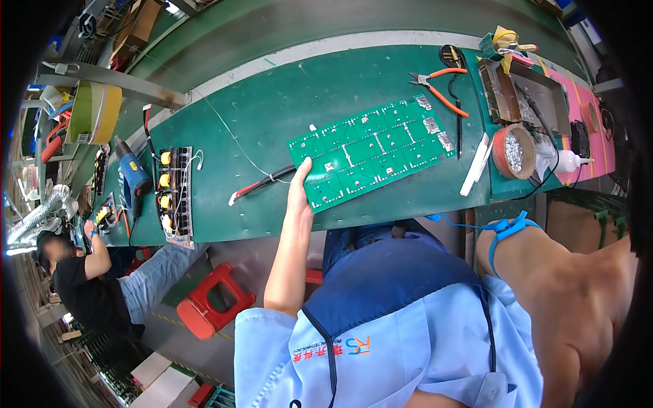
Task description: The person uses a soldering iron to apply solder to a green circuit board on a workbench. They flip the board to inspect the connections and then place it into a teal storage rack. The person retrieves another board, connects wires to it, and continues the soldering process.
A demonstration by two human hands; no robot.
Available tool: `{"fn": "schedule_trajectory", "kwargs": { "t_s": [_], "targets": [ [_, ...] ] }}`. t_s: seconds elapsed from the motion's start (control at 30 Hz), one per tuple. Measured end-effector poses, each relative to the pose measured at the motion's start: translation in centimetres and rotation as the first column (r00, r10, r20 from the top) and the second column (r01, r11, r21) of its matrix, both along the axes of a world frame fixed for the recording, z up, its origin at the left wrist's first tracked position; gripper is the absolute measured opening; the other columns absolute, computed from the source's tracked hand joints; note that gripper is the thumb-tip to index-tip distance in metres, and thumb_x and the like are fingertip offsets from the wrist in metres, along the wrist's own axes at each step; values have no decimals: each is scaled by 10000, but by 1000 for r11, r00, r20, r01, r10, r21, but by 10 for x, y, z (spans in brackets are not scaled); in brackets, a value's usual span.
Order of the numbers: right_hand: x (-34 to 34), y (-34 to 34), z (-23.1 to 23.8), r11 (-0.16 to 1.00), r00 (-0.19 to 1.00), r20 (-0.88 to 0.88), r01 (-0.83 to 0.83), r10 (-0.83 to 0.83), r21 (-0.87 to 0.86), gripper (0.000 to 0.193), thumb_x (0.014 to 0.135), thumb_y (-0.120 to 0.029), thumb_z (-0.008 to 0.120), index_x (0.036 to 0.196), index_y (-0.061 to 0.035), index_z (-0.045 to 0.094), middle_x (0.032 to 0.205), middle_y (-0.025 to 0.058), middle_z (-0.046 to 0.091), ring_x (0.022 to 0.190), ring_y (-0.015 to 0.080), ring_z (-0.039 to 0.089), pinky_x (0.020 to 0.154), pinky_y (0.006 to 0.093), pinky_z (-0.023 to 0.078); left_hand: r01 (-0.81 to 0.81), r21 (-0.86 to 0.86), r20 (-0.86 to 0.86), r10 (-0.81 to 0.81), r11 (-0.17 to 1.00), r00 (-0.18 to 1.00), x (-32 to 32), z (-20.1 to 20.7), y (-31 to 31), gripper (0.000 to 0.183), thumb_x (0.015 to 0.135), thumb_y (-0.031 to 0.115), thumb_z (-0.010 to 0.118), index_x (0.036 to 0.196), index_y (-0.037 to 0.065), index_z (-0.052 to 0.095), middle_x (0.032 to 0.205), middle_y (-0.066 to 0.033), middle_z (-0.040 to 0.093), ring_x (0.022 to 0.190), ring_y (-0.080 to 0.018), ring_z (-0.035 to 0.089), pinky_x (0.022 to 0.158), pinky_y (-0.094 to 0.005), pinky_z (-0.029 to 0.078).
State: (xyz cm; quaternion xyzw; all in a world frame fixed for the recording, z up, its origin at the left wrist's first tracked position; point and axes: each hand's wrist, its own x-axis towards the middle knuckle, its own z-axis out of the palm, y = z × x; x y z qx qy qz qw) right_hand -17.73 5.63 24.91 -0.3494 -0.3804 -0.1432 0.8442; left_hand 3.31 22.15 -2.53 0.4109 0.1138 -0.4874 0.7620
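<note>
My left hand [303,182] grips the near left corner of a green circuit board [371,151], thumb on top and the other fingers hidden beneath. Rows of solder spots cover the board's upper face, with silvery patches along its right end. Red and black wires [262,183] stick out past its left edge over the green bench. At the bench's front edge on the right, a blue strap [507,234] circles my right wrist [484,248]. The fingers of that hand are hidden.
Orange-handled cutters [441,88] lie beyond the board. On the right are a solder-filled bowl [515,151], metal trays [500,88] and a white bottle [570,161]. Leftward are an assembled board [177,194] and a blue heat gun [132,170]. Another person [92,285] works farther left, near a red stool [214,299].
</note>
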Motion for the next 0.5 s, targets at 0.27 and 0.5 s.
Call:
{"fn": "schedule_trajectory", "kwargs": {
  "t_s": [0.27,0.5],
  "targets": [
    [18,3,-9,1000,998,-66,-7,5,-17,158,810,-157,506,865,-11,529,600,64,507,585,179,529,655,374,432,15,2,2,-15,1000,1000,1,-4,1,431,799,286,551,1131,27,458,1059,-148,542,922,-253,563,787,-382,478],
    [29,4,-15,999,992,-124,-21,17,-32,120,797,-120,526,827,-5,544,586,69,513,584,188,540,638,374,439,31,-2,-3,-31,1000,1000,3,-4,2,439,815,297,541,1138,12,458,1073,-140,539,949,-234,546,807,-366,457]
  ]
}}
